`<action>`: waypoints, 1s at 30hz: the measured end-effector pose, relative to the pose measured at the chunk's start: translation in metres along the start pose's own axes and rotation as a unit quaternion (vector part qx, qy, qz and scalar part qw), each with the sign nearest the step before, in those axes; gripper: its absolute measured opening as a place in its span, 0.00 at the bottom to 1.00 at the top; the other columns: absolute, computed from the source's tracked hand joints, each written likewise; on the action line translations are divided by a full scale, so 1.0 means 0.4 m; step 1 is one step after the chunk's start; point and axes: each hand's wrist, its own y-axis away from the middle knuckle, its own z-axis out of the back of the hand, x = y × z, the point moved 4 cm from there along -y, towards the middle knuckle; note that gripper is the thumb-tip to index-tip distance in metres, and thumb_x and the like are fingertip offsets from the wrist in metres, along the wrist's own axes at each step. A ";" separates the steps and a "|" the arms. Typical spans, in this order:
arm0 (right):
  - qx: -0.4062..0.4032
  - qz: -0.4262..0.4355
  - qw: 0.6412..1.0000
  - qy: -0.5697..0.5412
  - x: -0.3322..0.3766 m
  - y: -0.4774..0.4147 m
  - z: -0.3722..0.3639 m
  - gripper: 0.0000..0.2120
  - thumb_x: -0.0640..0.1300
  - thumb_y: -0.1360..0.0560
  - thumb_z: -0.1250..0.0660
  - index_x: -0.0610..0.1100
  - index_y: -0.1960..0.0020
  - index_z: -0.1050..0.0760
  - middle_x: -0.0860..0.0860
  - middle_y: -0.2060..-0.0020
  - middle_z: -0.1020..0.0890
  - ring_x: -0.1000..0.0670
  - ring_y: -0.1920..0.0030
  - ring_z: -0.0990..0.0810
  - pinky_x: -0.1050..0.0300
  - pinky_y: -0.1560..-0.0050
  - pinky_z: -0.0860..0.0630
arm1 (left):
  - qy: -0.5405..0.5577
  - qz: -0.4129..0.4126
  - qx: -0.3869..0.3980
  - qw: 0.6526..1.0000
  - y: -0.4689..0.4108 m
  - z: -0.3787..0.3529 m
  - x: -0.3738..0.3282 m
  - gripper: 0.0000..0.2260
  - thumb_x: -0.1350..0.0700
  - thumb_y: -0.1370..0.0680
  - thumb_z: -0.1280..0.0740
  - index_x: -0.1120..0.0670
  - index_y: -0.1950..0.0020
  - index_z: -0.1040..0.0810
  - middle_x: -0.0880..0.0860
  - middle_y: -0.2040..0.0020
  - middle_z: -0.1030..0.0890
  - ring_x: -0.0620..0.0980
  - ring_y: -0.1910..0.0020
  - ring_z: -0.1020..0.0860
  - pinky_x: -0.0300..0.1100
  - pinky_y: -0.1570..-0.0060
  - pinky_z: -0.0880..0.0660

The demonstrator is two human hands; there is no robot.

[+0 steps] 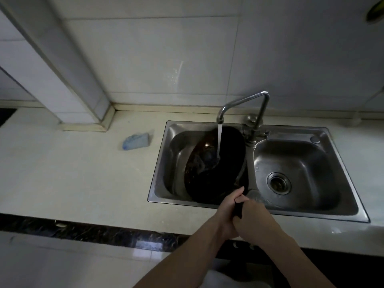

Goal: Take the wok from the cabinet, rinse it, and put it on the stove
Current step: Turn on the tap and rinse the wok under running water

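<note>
The dark wok [216, 167] lies tilted in the left basin of the steel double sink [160, 163]. Water streams from the bent steel faucet [245, 102] into the wok's bowl. The wok's black handle [238, 208] points toward me over the sink's front rim. Both hands wrap that handle: my left hand [226, 213] on its left side, my right hand [255, 219] on its right side. Most of the handle is hidden between them.
The right basin [295, 173] holds only a round drain strainer [278, 183]. A blue sponge or cloth [136, 141] lies on the pale countertop [72, 173] left of the sink. A tiled column [68, 80] stands at the back left. The dark counter edge [83, 231] runs along the front.
</note>
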 end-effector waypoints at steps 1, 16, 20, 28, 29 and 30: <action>-0.008 0.007 1.000 -0.001 -0.010 0.006 -0.003 0.25 0.41 0.25 0.37 0.48 0.29 0.31 0.45 0.39 0.21 0.47 0.43 0.20 0.63 0.54 0.26 | -0.007 0.005 0.002 1.000 -0.002 -0.003 0.003 0.25 0.44 0.19 0.36 0.52 0.76 0.27 0.50 0.68 0.23 0.47 0.63 0.23 0.40 0.51 0.28; -0.064 0.052 0.981 -0.173 -0.100 0.006 -0.155 0.09 0.40 0.26 0.30 0.49 0.48 0.25 0.62 0.59 0.22 0.64 0.63 0.24 0.74 0.64 0.30 | -0.163 -0.173 -0.122 0.964 -0.005 0.058 0.008 0.20 0.53 0.19 0.32 0.54 0.71 0.31 0.56 0.70 0.31 0.51 0.68 0.21 0.40 0.62 0.23; -0.050 0.022 0.967 -0.250 -0.078 -0.013 -0.180 0.09 0.38 0.25 0.32 0.50 0.55 0.27 0.52 0.66 0.18 0.58 0.71 0.20 0.66 0.72 0.28 | -0.217 -0.226 -0.140 0.939 0.007 0.079 -0.022 0.20 0.55 0.18 0.34 0.55 0.69 0.33 0.52 0.73 0.33 0.54 0.66 0.26 0.39 0.63 0.22; 0.018 -0.004 0.921 -0.390 -0.036 -0.024 -0.200 0.06 0.29 0.28 0.39 0.33 0.52 0.26 0.46 0.77 0.25 0.50 0.81 0.30 0.55 0.78 0.34 | -0.327 -0.231 -0.189 0.897 0.012 0.121 -0.047 0.15 0.46 0.20 0.37 0.52 0.63 0.29 0.47 0.70 0.24 0.48 0.66 0.23 0.57 0.52 0.23; 0.034 -0.013 0.911 -0.411 -0.033 -0.022 -0.197 0.08 0.29 0.28 0.40 0.32 0.50 0.26 0.45 0.77 0.27 0.50 0.81 0.32 0.55 0.78 0.35 | -0.324 -0.223 -0.190 0.899 0.015 0.117 -0.050 0.14 0.46 0.20 0.37 0.53 0.62 0.29 0.47 0.70 0.23 0.48 0.66 0.23 0.57 0.51 0.23; 0.055 -0.025 0.898 -0.436 -0.030 -0.018 -0.195 0.09 0.28 0.27 0.41 0.32 0.49 0.27 0.45 0.77 0.29 0.50 0.81 0.34 0.57 0.78 0.37 | -0.317 -0.211 -0.196 0.903 0.016 0.116 -0.051 0.13 0.47 0.20 0.37 0.53 0.61 0.29 0.47 0.69 0.23 0.48 0.65 0.23 0.56 0.51 0.23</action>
